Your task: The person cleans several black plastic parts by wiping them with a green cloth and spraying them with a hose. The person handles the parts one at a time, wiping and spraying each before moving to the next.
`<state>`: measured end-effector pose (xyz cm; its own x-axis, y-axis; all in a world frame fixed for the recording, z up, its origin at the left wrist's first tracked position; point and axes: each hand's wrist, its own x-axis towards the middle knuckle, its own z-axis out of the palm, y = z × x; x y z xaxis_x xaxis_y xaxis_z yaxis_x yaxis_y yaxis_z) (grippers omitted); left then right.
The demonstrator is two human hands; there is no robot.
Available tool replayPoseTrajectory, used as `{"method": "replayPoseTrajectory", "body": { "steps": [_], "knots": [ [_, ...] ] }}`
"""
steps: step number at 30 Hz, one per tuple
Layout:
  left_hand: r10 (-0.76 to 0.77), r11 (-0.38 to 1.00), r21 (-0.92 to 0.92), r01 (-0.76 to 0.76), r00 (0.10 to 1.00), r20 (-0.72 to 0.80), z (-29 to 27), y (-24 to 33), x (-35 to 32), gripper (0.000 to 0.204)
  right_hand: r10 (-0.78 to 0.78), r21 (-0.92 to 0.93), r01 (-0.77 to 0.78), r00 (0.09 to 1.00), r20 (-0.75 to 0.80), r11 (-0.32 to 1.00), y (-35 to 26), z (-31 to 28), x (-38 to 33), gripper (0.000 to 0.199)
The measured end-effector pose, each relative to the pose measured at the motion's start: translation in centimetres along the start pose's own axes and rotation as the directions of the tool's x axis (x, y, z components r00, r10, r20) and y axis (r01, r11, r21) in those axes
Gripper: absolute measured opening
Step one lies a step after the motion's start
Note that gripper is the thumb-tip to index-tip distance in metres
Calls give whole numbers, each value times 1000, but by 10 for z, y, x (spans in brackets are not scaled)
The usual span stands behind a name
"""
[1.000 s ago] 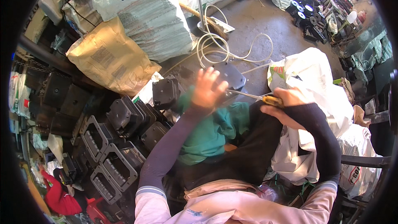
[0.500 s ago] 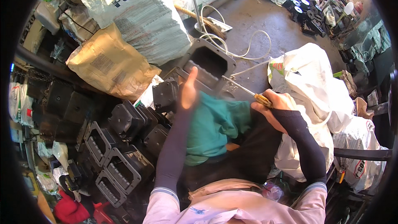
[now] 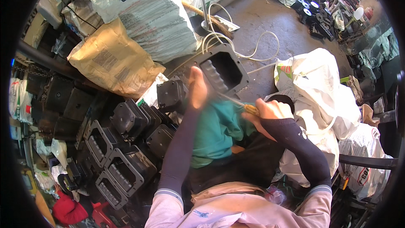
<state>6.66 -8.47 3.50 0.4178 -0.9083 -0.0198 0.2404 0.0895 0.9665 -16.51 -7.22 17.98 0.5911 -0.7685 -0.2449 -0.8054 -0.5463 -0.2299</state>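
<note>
My left hand (image 3: 197, 88) is closed on the left side of a black plastic handle housing (image 3: 239, 85), its thumb up along the rim. The housing is an open box with a wide drilled flange and a finger-grooved grip bar inside, its opening tilted up toward me. In my right hand (image 3: 273, 112) is a screwdriver (image 3: 252, 109) with a yellow handle. Its thin shaft points left, to just below the housing's lower edge; blur there hides whether the tip touches. A green cloth (image 3: 215, 131) lies over my lap beneath both hands.
Several similar black housings (image 3: 124, 171) are stacked at my left. Beyond them lie a brown paper sack (image 3: 114, 61) and a big white sack (image 3: 143, 21). Another white sack (image 3: 314, 76) stands close on my right. A pale hose (image 3: 276, 44) loops over the floor ahead.
The housing has shifted right and turned, and its opening faces me more. My right hand has moved left and slightly down, bringing the screwdriver shaft below the housing's edge.
</note>
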Motion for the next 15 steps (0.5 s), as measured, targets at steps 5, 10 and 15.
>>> {"method": "replayPoseTrajectory", "body": {
  "steps": [5, 10, 15],
  "knots": [
    [123, 985, 127, -113, 990, -74, 11, -1, -4, 56, 43, 23, -41, 991, -125, 999, -10, -5, 23, 40],
    [83, 997, -9, -82, 996, 37, 13, -2, -8, 50, 34, 80, -16, 975, -222, 997, -13, -17, 41, 40],
    [4, 953, -301, 27, 995, 104, 10, -2, -5, 50, 115, 112, -92, 969, -220, 989, -6, -24, 44, 37]
  ]
}}
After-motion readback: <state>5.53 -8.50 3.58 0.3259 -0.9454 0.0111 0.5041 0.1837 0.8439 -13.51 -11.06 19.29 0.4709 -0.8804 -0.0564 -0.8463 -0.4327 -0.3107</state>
